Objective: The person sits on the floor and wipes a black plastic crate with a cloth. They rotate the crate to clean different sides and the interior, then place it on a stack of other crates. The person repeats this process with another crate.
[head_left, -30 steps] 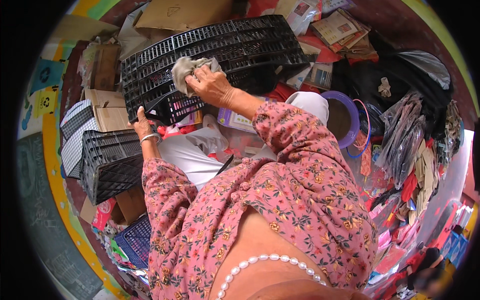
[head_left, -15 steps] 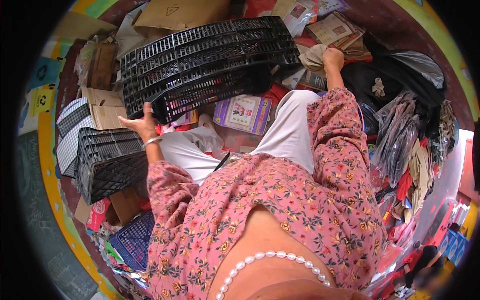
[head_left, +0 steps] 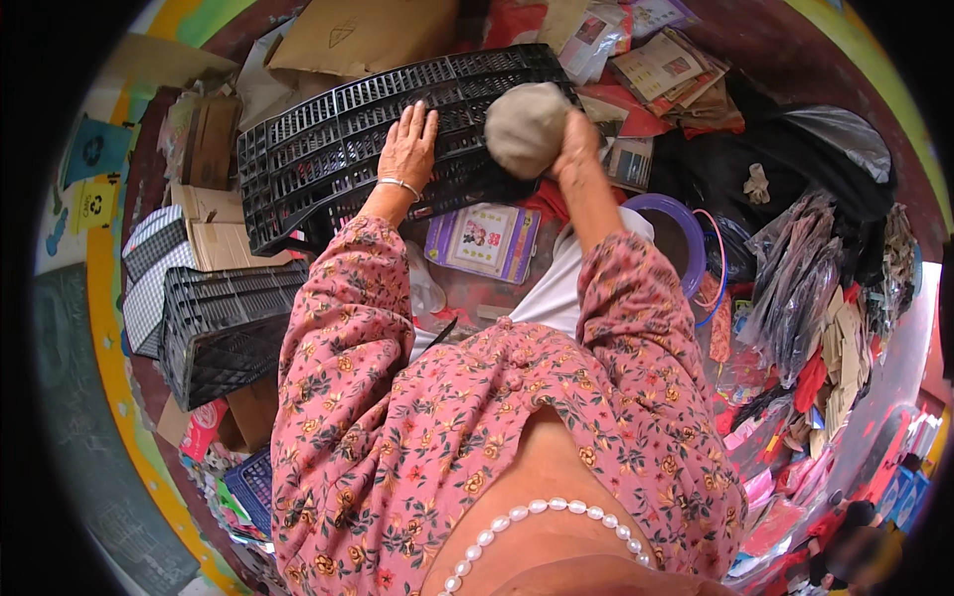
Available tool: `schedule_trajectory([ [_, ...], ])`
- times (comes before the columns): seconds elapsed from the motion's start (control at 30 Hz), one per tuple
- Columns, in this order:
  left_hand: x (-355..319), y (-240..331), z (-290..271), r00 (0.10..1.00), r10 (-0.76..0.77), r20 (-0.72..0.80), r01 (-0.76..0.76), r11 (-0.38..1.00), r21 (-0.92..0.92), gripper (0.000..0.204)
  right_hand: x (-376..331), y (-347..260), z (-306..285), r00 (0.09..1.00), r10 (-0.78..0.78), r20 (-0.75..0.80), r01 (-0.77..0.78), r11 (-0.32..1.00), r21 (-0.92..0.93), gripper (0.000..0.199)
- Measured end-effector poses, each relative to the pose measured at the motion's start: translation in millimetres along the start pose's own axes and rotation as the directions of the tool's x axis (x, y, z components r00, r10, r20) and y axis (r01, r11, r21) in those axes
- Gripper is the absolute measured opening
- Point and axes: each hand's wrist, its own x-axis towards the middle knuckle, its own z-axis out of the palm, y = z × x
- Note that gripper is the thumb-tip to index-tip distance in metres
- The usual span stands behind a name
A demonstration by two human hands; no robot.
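A black slatted plastic crate (head_left: 318, 124) lies tilted in front of me. My left hand (head_left: 407, 154) rests flat on its slats, fingers stretched out. In my right hand (head_left: 579, 149) is a bunched greyish-beige cloth (head_left: 527, 129), rounded and held over the crate's right end. The cloth hides part of the slats, and its underside cannot be seen. Just below the crate, a purple-edged flat box with a picture (head_left: 484, 241) lies between my legs.
Left of me stand a second black crate (head_left: 224, 333) and opened cardboard (head_left: 214, 226). A large cardboard box (head_left: 363, 35) sits beyond the crate. To the right are a purple ring (head_left: 686, 233), black bags (head_left: 686, 164), clear plastic wrappers (head_left: 795, 273) and stacked booklets (head_left: 666, 70).
My right hand has brought the cloth left from beside the booklets to over the crate. My left hand has moved right and up onto the slats. The purple ring has come into view.
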Motion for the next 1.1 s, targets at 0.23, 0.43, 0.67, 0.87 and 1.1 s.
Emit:
schedule_trajectory([
  [0.23, 31.2, -83.0, 9.8, 0.996, 0.011, 0.092, -0.019, 0.995, 0.093, 0.027, -54.8, 77.7, -1.1, 0.973, 0.221, -0.064, -0.228, 0.882, -0.413, 0.019],
  [0.43, 59.6, -154.1, -2.9, 0.976, -0.059, 0.211, 0.067, 0.997, -0.030, 0.027, -24.6, 72.4, 5.5, 0.966, 0.251, -0.061, -0.256, 0.962, -0.096, 0.023],
  [0.67, 71.3, -221.6, -13.4, 0.990, 0.023, 0.139, -0.029, 0.999, 0.040, 0.025, -5.0, 62.2, -3.9, 0.970, 0.239, 0.048, -0.242, 0.966, 0.094, 0.027],
  [0.87, 87.8, -223.6, -51.8, 0.995, 0.059, 0.079, -0.059, 0.998, -0.006, 0.026, -29.6, 26.2, 7.9, 0.974, 0.222, 0.053, -0.228, 0.949, 0.220, 0.063],
  [1.1, 117.7, -178.5, -105.0, 0.988, 0.124, -0.088, -0.137, 0.977, -0.164, 0.015, -1.2, 19.3, -26.5, 0.970, -0.077, 0.229, -0.013, 0.930, 0.369, 0.065],
])
